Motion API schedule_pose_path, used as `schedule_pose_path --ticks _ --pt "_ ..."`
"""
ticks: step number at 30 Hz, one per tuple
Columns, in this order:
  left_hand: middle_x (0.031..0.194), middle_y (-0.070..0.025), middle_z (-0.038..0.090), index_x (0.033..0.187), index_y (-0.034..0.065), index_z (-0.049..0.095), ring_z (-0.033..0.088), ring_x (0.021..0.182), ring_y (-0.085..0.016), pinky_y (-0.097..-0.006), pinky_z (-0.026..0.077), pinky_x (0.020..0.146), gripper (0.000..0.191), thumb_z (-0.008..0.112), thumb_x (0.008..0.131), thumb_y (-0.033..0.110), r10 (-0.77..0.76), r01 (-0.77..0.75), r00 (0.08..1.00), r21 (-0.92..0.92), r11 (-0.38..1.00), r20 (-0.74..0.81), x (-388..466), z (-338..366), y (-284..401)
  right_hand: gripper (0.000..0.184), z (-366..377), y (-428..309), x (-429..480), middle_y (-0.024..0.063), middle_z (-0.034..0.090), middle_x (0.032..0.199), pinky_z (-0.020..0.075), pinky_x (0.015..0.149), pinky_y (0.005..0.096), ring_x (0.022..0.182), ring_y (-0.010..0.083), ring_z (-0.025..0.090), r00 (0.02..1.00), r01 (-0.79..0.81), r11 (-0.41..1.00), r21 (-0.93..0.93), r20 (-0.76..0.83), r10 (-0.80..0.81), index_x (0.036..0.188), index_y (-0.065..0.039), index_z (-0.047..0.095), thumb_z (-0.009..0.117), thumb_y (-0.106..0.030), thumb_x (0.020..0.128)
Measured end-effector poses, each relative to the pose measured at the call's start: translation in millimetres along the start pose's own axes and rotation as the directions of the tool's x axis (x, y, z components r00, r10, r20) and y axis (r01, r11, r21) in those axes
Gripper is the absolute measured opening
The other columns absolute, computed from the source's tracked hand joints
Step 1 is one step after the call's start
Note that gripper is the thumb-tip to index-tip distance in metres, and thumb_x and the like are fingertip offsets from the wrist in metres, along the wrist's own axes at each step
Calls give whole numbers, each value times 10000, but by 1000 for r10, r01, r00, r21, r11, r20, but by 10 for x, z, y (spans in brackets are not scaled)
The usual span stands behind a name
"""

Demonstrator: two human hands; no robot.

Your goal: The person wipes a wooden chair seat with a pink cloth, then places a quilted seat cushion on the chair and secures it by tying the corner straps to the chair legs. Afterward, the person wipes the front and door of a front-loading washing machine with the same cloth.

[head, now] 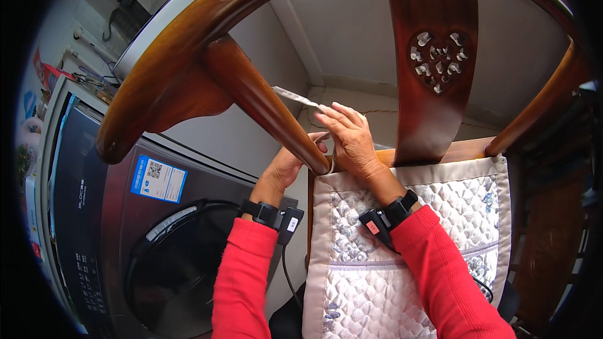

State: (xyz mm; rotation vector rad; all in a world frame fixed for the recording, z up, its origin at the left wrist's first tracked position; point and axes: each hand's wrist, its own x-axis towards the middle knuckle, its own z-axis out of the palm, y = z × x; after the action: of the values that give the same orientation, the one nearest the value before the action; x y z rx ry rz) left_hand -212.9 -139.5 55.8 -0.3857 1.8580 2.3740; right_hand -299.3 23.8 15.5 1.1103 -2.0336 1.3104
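A quilted seat cushion [370, 287] with a pale border lies on the seat of a wooden armchair. At its back left corner a narrow fabric tie [296, 97] runs up beside the round chair post [264, 99]. My right hand [352, 140] is in front of the tie and pinches it, one free end sticking out to the upper left. Reaching around the outer side of the post, my left hand [286, 165] is partly hidden by it. Its fingertips grip a lower stretch of the tie close to the right hand.
Left of the chair stands a dark front-loading washing machine [108, 226] bearing a blue label. The curved armrest [174, 37] arches above my hands. A carved wooden back splat [433, 117] rises right of them. Black wristbands with small cabled devices [289, 226] sit on both wrists.
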Motion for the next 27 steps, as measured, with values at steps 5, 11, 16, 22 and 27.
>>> schedule_pose_path --ticks 5,11,16,22,27 --pt "1025 1 679 1130 80 691 621 956 -84 -263 503 853 252 740 910 193 44 -46 998 41 998 43 8 -12 8 542 -29 -96 14 38 657 1267 312 1152 450 1193 218 589 973 47 993 105 220 -69 1382 -216 555 612 -62 865" --pt "1041 -8 676 1130 63 677 637 933 -96 -221 523 809 247 661 978 257 40 -39 999 -117 992 10 114 135 -5 559 -160 -150 54 83 694 1155 342 1121 458 1109 252 623 977 -92 968 232 209 43 1414 -200 516 639 -141 872" --pt "989 -68 673 1120 37 644 643 917 -168 -277 537 817 250 553 1038 254 10 -10 1000 -304 952 0 18 41 11 411 -203 -138 64 108 694 1140 533 886 394 962 274 684 959 -267 882 388 15 284 1344 -154 582 594 -226 939" --pt "1002 -95 661 1094 -3 612 648 916 -161 -294 564 833 192 586 1015 170 174 -153 984 -364 919 27 21 -114 -195 581 -127 -21 81 150 684 1024 567 698 225 789 152 683 706 -666 263 698 478 522 1389 -20 497 321 -475 1073" --pt "972 -76 663 1138 19 604 654 953 -176 -284 557 859 159 607 985 63 187 -179 982 -167 969 28 -30 -106 -152 600 -154 -9 60 173 682 1023 575 687 250 708 166 682 677 -698 127 705 592 438 1398 -19 479 316 -490 1064"
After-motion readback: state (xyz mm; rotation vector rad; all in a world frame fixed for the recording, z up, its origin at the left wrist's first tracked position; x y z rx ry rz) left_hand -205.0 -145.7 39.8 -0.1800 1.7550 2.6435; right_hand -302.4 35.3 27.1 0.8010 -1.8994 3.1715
